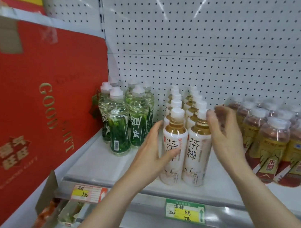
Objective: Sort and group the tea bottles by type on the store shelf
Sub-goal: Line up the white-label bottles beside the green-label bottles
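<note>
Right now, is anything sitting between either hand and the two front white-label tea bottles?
Nothing visible. The left hand rests on the left front bottle; the right hand is against the right front bottle, beside the gold-label bottles.

— Any room on the shelf [99, 168]?
— Bare strip between the green bottles [126, 120] and white bottles [186, 138].
— Left?
— Red box [38, 108] blocks it.
— Right?
— Yellow bottles [284, 145] stand close.

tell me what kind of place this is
Most likely a shop's drinks aisle: a pegboard-backed shelf holds rows of white-label tea bottles, with handwritten price tags clipped along its front edge.
</note>
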A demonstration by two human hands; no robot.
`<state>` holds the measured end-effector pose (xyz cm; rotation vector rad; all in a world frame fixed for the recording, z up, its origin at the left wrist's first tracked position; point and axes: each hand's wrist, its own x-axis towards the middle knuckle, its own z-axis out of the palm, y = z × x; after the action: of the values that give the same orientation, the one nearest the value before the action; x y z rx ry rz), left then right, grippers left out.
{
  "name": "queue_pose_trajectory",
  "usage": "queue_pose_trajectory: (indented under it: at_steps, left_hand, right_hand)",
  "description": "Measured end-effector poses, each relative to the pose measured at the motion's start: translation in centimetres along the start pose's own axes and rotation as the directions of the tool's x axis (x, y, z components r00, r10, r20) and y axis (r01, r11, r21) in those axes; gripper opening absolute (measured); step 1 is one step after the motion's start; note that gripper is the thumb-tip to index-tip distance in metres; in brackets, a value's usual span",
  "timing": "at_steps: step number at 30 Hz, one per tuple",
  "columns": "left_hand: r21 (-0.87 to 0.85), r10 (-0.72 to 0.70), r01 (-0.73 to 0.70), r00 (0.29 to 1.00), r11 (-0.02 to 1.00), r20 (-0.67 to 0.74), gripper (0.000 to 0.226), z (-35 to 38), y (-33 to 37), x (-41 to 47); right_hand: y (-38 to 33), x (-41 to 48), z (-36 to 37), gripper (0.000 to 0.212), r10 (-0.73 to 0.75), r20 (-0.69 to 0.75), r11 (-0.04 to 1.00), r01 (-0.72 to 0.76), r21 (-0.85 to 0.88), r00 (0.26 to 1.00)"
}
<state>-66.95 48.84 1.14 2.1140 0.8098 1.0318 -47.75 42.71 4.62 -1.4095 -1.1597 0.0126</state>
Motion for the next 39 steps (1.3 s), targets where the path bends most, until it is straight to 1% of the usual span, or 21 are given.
queue_pose_trajectory:
  at_steps: [1, 2, 4, 5, 7, 9, 11, 13, 15, 18, 20, 22, 24, 25, 27, 30, 34, 37, 39]
  left_hand:
    - [0.07, 0.013, -0.01, 0.999, 0.997, -0.047, 0.082, -1.3, -0.1, 0.1]
    - [0.14, 0.038, -0.022, 0.993, 0.99, -0.112, 0.08, -2.8, -0.1, 0.4]
    - [0.258, 0.1, -0.034, 0.963, 0.966, -0.249, 0.071, -6.1, -0.1, 1.4]
    - [0.297, 0.123, -0.027, 0.942, 0.954, -0.311, 0.065, -7.8, -0.1, 2.2]
    - [0.338, 0.14, 0.009, 0.9, 0.941, -0.412, 0.052, -10.9, -0.2, 4.1]
    - [0.372, 0.115, 0.072, 0.882, 0.925, -0.457, 0.046, -13.3, -0.9, 6.3]
    - [0.418, 0.061, 0.139, 0.9, 0.898, -0.432, 0.045, -15.1, -1.7, 8.9]
    - [0.441, -0.006, 0.187, 0.925, 0.878, -0.38, 0.046, -16.4, -2.6, 11.7]
    - [0.419, -0.115, 0.254, 0.937, 0.872, -0.33, 0.046, -17.1, -3.3, 14.1]
    - [0.387, -0.3, 0.378, 0.921, 0.841, -0.248, 0.049, -17.7, -4.5, 16.7]
    - [0.388, -0.355, 0.421, 0.906, 0.82, -0.231, 0.051, -18.0, -5.1, 17.7]
    - [0.378, -0.355, 0.428, 0.901, 0.821, -0.248, 0.047, -18.2, -5.7, 18.1]
    - [0.382, -0.31, 0.389, 0.916, 0.838, -0.253, 0.041, -18.2, -6.4, 18.1]
    - [0.378, -0.282, 0.365, 0.924, 0.851, -0.256, 0.039, -18.1, -6.8, 18.1]
    - [0.349, -0.241, 0.321, 0.937, 0.88, -0.253, 0.034, -18.0, -7.5, 18.4]
    - [0.316, -0.196, 0.26, 0.956, 0.913, -0.22, 0.032, -17.6, -8.1, 19.3]
    - [0.31, -0.146, 0.213, 0.963, 0.927, -0.225, 0.031, -17.3, -9.0, 20.3]
    - [0.259, -0.136, 0.183, 0.973, 0.949, -0.188, 0.04, -17.4, -9.4, 20.3]
    - [0.203, -0.17, 0.202, 0.971, 0.958, -0.165, 0.052, -17.7, -9.2, 19.8]
  right_hand:
    - [-0.8, 1.3, -0.8, 0.058, -0.025, -0.032, 1.0, 0.025, 0.001, 0.999]
    - [-1.7, 2.9, -1.5, 0.052, -0.063, -0.046, 0.998, 0.063, -0.006, 0.997]
    - [-3.9, 6.3, -2.0, 0.036, -0.14, -0.002, 0.989, 0.14, -0.055, 0.99]
    - [-5.0, 8.0, -1.7, 0.03, -0.168, 0.052, 0.98, 0.172, -0.096, 0.984]
    - [-6.8, 11.2, -0.2, 0.026, -0.2, 0.22, 0.946, 0.246, -0.209, 0.955]
    - [-7.9, 13.8, 2.2, 0.027, -0.185, 0.405, 0.891, 0.327, -0.316, 0.895]
    - [-8.3, 15.8, 5.0, 0.033, -0.131, 0.551, 0.838, 0.39, -0.383, 0.824]
    - [-8.2, 17.6, 7.9, 0.039, -0.07, 0.654, 0.777, 0.452, -0.437, 0.754]
    - [-7.6, 19.2, 10.6, 0.044, 0.0, 0.716, 0.734, 0.486, -0.474, 0.698]
    - [-6.5, 21.5, 13.8, 0.056, 0.131, 0.78, 0.692, 0.507, -0.514, 0.612]
    - [-5.7, 22.7, 15.4, 0.064, 0.222, 0.8, 0.713, 0.467, -0.523, 0.558]
    - [-5.2, 23.3, 16.5, 0.067, 0.284, 0.804, 0.788, 0.351, -0.506, 0.522]
    - [-4.9, 23.4, 17.4, 0.061, 0.3, 0.809, 0.863, 0.216, -0.456, 0.506]
    - [-4.8, 23.5, 17.9, 0.057, 0.289, 0.81, 0.881, 0.19, -0.434, 0.511]
    - [-4.8, 23.5, 18.7, 0.052, 0.266, 0.809, 0.884, 0.201, -0.421, 0.524]
    - [-5.2, 23.0, 19.6, 0.046, 0.252, 0.818, 0.89, 0.208, -0.405, 0.517]
    - [-6.1, 22.1, 20.4, 0.035, 0.201, 0.834, 0.875, 0.289, -0.389, 0.513]
    - [-7.0, 21.7, 20.7, 0.033, 0.173, 0.853, 0.875, 0.32, -0.363, 0.492]
    - [-7.3, 21.5, 20.6, 0.037, 0.178, 0.854, 0.891, 0.288, -0.35, 0.49]
